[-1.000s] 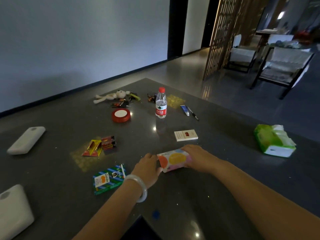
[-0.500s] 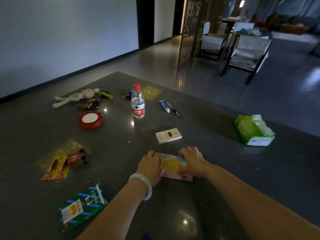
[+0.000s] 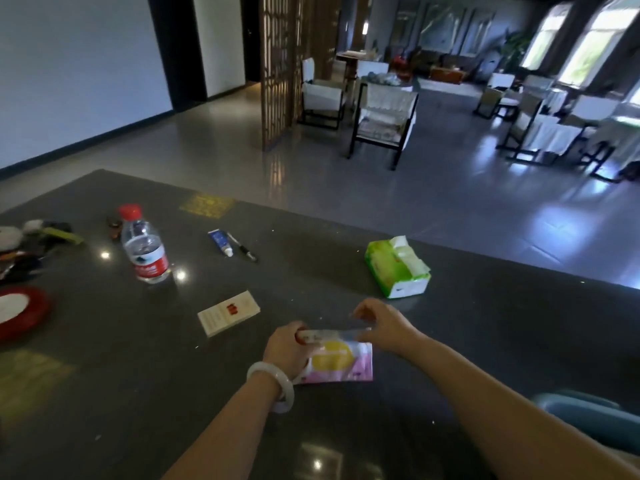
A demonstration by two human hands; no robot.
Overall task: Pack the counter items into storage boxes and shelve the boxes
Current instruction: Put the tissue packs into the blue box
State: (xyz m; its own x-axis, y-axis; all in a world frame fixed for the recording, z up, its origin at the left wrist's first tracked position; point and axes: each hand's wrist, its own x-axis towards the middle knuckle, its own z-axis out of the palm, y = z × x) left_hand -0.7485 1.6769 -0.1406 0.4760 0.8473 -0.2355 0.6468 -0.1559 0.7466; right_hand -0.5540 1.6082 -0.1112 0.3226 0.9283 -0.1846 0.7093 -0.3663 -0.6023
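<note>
While my two hands work at the near edge of the counter, much of the pink and yellow packet between them stays covered. My left hand curls round its left end, a pale bangle on that wrist, and hides the orange patch there. My right hand pinches the packet's top edge; I cannot see those fingertips clearly. The packet's lower edge lies on the counter and the rest is tipped toward me.

Just beyond my left hand lies one white carton with a red mark, flat and whole. Farther out on that side stands one water bottle with a red cap, upright. Beyond my hands and a little left lie one small blue tube and one dark pen, side by side and nearly touching. Beyond my right hand sits one green tissue pack, a tissue poking from its top.

Far to the left, the red ribbon spool is cut off by the frame edge. Past it a blurred heap of small things is too smeared to count; I make out only something white and a yellow-green strip. A small dark object sits just behind the bottle, which I cannot identify.
</note>
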